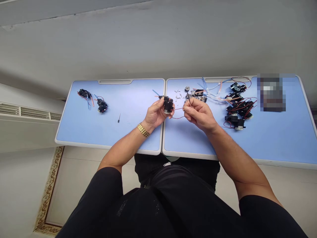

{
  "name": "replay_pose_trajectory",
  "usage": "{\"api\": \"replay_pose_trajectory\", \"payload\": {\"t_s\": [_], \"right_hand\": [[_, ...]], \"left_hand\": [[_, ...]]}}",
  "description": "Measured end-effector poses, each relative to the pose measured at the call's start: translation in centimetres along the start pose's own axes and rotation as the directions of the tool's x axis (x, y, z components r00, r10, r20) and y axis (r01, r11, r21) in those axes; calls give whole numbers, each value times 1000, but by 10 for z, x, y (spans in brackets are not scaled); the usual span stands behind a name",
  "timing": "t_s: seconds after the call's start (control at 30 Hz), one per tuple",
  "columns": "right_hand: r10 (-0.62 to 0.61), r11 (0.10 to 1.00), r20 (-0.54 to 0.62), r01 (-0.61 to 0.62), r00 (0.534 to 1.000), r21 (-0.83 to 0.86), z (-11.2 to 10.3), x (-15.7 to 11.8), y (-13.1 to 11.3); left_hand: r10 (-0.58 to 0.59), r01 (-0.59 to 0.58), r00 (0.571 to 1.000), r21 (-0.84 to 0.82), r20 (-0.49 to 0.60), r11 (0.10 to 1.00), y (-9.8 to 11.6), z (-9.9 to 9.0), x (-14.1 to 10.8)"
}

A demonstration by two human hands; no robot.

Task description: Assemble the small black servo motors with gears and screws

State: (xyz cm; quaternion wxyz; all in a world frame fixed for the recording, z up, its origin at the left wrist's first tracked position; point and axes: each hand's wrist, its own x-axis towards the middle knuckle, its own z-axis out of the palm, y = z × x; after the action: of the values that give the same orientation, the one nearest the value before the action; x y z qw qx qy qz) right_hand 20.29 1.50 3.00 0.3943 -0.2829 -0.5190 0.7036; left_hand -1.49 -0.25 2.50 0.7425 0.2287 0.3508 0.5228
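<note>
My left hand (155, 115) grips a small black geared motor unit (168, 105) near the seam between two blue table panels. Blue and orange plastic strips stick out from the unit's far side. A thin red wire (178, 117) loops from it towards my right hand (198, 114). That hand pinches a thin dark tool (189, 98) between its fingertips, though the fingers hide its lower end. The tool's tip is close to a pile of small metal parts (198, 96).
Several tiny screws (178, 96) lie scattered on the right panel (188, 138). Several black motor assemblies with red wires (237, 109) stand further right, and two more (94, 99) lie on the left panel (111, 129) near a small dark pin (119, 117). A pixelated object (271, 93) covers the far right corner.
</note>
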Motion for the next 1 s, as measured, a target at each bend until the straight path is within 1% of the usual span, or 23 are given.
{"api": "replay_pose_trajectory", "payload": {"t_s": [0.1,0.2,0.3,0.37,0.47,0.53,0.6,0.67,0.7,0.87,1.0], "right_hand": [[6,1000,50,-7,999,15,-1,-3,-1],[34,999,184,-31,982,-24,-1,-4,-4],[66,994,303,-36,951,-104,1,-3,-9],[85,988,315,-40,945,-149,1,-3,-12],[129,978,241,-83,962,-191,-2,-3,-14],[142,975,129,-116,981,-191,-5,-1,-12],[132,977,-14,-133,991,-164,-7,3,-7],[117,982,-135,-135,984,-135,-8,7,-2],[114,983,-173,-137,978,-125,-8,10,1],[110,979,-275,-152,955,-137,-10,14,8],[81,967,-322,-152,943,-204,-12,14,9]], "left_hand": [[27,-28,999,22,36,999,-1,-2,0],[48,-51,997,41,60,998,-3,-1,-1],[39,-40,999,76,14,996,-5,0,-2],[24,-21,999,95,-27,995,-6,1,-3],[25,-18,997,98,-79,995,-6,2,-1],[36,-26,992,87,-117,996,-5,1,1],[43,-33,987,64,-156,997,-3,0,3],[36,-31,983,33,-182,999,-1,-1,4],[29,-27,982,17,-188,999,0,-1,5],[4,-9,988,-31,-155,999,2,-1,3],[5,-13,991,-56,-134,998,2,0,3]]}}
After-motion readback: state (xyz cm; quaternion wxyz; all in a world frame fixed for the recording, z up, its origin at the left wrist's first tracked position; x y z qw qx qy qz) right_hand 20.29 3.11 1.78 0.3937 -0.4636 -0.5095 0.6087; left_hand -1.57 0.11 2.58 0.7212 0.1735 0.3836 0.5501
